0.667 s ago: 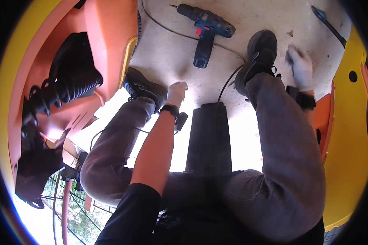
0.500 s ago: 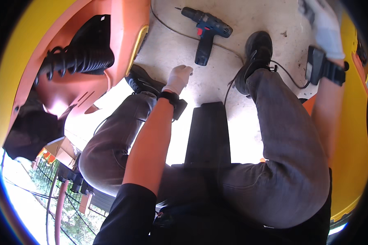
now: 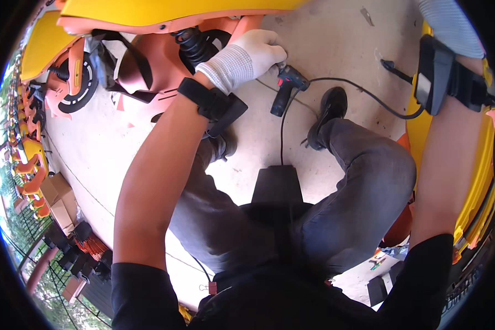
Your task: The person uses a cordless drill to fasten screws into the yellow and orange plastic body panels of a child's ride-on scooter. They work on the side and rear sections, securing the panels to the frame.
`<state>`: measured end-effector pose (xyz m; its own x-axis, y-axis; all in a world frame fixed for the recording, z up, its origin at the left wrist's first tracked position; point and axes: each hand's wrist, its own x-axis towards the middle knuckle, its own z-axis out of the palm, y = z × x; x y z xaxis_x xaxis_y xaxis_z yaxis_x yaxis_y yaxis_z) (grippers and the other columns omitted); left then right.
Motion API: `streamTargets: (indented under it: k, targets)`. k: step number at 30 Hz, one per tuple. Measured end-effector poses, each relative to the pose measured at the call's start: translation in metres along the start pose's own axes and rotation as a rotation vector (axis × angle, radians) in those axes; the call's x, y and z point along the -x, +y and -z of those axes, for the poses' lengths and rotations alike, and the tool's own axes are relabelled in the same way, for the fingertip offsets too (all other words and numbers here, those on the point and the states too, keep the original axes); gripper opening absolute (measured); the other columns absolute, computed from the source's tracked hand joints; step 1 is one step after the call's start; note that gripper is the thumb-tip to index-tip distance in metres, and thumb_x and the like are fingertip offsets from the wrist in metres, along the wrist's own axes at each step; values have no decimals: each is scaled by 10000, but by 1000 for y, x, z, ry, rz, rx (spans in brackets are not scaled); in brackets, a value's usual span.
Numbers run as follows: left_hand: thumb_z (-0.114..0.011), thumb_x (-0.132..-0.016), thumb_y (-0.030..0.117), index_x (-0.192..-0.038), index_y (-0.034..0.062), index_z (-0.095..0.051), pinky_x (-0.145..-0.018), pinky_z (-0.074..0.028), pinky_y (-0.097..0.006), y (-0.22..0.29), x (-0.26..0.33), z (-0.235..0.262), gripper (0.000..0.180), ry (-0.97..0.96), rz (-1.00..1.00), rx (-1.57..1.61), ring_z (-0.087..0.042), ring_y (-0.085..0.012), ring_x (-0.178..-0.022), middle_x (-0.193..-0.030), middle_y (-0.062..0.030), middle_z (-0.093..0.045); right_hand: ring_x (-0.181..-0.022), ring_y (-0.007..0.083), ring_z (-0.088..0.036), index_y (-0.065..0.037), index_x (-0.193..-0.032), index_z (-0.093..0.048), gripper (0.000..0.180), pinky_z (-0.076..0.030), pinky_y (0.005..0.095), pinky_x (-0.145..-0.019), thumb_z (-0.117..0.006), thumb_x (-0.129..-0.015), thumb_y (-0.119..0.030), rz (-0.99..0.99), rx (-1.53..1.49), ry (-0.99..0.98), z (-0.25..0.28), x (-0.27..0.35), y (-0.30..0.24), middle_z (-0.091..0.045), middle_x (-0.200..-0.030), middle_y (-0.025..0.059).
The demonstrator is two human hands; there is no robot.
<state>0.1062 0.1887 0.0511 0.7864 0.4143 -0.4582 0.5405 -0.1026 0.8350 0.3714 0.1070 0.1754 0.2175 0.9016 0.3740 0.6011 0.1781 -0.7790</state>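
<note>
On concrete, left hand (image 3: pixel 246 59) touches drill (image 3: pixel 287 91).

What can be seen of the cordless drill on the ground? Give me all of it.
The cordless drill is dark with red patches, plastic-looking, lying on its side on the pale concrete floor just ahead of the black shoe. Its handle points toward the person. The left hand, in a white knit glove, reaches its upper end, hiding the front. A black cable passes beside it.

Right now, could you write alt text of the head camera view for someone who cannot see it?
Seen from above, a seated person's gloved left hand reaches toward a cordless drill lying on the concrete floor, beside an orange and yellow machine. The right arm is raised at the edge, its hand out of view.
</note>
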Motion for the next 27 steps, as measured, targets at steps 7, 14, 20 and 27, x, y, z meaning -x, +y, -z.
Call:
streamTargets:
  k: [7, 14, 20, 27]
  targets:
    - [-564, -933, 141, -1050, -31, -630, -597, -445, -196, 66, 119, 44, 219, 197, -169, 460, -549, -70, -658, -806, -19, -605, -662, 70, -561, -25, -977, -625, 150, -460, 216, -616, -597, -954, -170, -400, -394, -101, -80, 31, -121, -610, -819, 9]
    - [-481, -1016, 141, -1137, -33, -581, -688, -538, -253, 13, 119, 27, 234, 158, -208, 1225, -626, -147, -800, -973, -97, -642, -666, 86, -593, 26, -997, -627, 156, -506, 230, -634, -615, -945, -121, -597, -547, -259, -122, 62, -121, -635, -805, 39]
    - [-408, -1050, 398, -1138, -79, -579, -863, -547, -376, -7, 94, 15, 515, 73, -187, 1425, -637, -266, -939, -1021, -171, -634, -728, 101, -627, 17, -973, -632, 110, -521, 246, -683, -634, -882, -44, -454, -324, -199, -145, 80, -81, -663, -847, 51]
    - [-364, -1046, 476, -1160, -82, -590, -917, -525, -398, -3, 86, 26, 613, 97, -154, 1493, -625, -278, -1022, -1108, -200, -638, -735, 143, -640, -6, -923, -636, 86, -509, 279, -680, -654, -842, -28, -379, -181, -258, -149, 53, -82, -665, -862, 70]
